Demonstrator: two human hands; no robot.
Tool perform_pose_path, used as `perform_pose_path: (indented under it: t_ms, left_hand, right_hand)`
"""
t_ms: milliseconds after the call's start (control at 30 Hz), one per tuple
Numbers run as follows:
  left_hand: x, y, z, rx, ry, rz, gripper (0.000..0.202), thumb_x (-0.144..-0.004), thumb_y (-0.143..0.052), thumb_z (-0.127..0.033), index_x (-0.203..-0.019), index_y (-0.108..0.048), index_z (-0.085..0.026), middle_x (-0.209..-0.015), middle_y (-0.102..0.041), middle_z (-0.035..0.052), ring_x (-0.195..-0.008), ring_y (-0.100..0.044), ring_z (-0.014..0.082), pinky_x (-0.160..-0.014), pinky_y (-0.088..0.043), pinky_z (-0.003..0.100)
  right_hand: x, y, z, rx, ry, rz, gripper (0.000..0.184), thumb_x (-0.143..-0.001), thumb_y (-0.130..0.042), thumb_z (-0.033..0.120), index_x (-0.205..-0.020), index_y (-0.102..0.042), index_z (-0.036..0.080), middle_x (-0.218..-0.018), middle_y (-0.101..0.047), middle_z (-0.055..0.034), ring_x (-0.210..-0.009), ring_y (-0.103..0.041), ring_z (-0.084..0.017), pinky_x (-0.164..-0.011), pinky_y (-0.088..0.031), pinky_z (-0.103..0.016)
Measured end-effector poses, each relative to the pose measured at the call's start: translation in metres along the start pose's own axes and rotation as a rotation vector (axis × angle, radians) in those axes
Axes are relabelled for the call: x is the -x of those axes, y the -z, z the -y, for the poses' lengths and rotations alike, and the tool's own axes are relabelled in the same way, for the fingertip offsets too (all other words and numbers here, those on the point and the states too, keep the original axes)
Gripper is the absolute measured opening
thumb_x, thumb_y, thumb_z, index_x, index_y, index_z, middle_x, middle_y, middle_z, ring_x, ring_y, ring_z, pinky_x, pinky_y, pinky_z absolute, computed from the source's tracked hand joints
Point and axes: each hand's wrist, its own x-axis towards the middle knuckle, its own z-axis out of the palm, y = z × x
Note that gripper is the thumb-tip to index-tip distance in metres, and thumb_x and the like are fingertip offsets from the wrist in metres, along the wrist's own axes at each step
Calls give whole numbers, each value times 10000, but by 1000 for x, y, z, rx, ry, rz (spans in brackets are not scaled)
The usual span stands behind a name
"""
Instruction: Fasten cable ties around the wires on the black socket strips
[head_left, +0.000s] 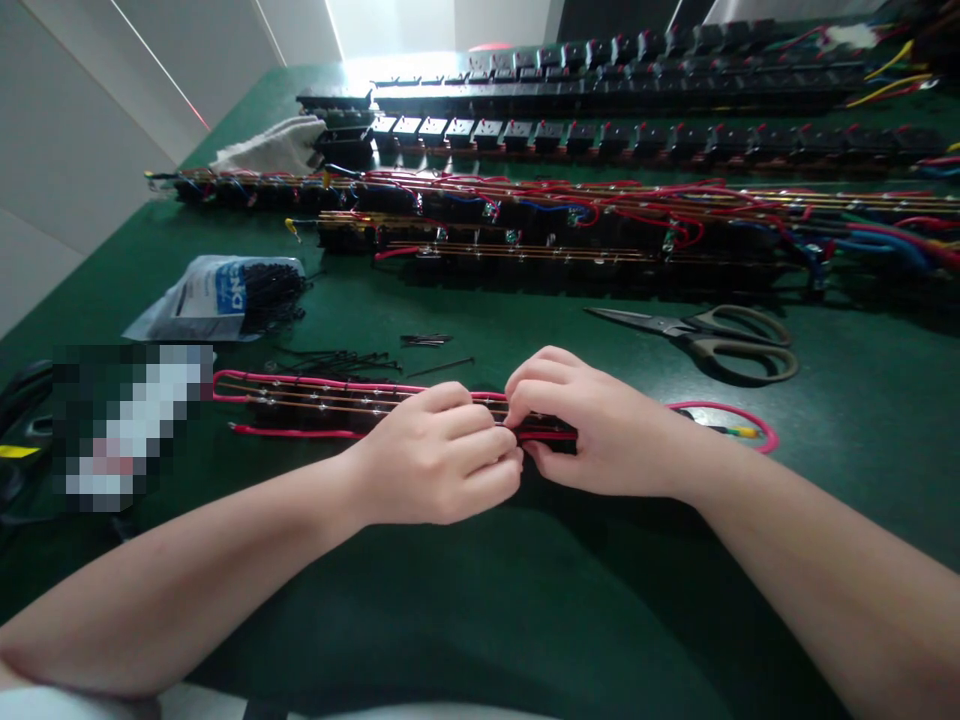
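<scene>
A short black strip (289, 412) with copper-coloured rods and solder points lies lengthwise before me on the table. Red wire (300, 433) runs along its front and back edges and loops out at both ends. My left hand (442, 455) is closed over the strip's middle, fingers curled at its front edge. Against it, my right hand (600, 430) pinches with thumb and fingers around the strip's right part and the front red wire. The fingertips meet, and whatever they grip there is hidden. Loose black cable ties (345, 360) lie just behind the strip.
Behind are a plastic bag of black cable ties (217, 298) and scissors (705, 340) with open blades pointing left. Long wired strips (525, 205) and rows of black modules (547, 135) span the back of the green table (465, 620). A white cloth (270, 145) lies back left.
</scene>
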Motion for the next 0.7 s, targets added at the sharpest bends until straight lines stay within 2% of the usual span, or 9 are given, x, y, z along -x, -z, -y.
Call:
perform_pose_path:
  t_ms: [267, 500, 700]
  left_hand:
    - [-3, 4, -4, -83, -104, 76, 167, -949, -595, -148, -787, -632, -158, -757, -684, 22, -675, -583, 149, -685, -431, 330]
    - [-5, -2, -6, -9, -19, 158, 269, -1004, -483, -144, -755, -578, -177, -716, -627, 5, -674, -542, 147, -739, -418, 327]
    - [-3, -5, -7, 6, 8, 144, 262, -991, -482, -127, -751, -572, -183, -702, -626, -10, -665, -543, 133, -783, -424, 318]
  right_hand:
    - [1, -1, 0, 10, -36, 2, 174, -754, -623, 78, -865, -638, 212, -927, -658, -66, -952, -584, -243, -787, -490, -366]
    - [-1, 2, 1, -37, -78, 11, 249, -733, -622, 57, -924, -658, 212, -942, -677, -61, -954, -604, -239, -784, -501, -353]
    - [0, 0, -1, -17, -70, 14, 223, -755, -628, 80, -935, -655, 208, -954, -677, -64, -964, -597, -241, -781, -506, -356]
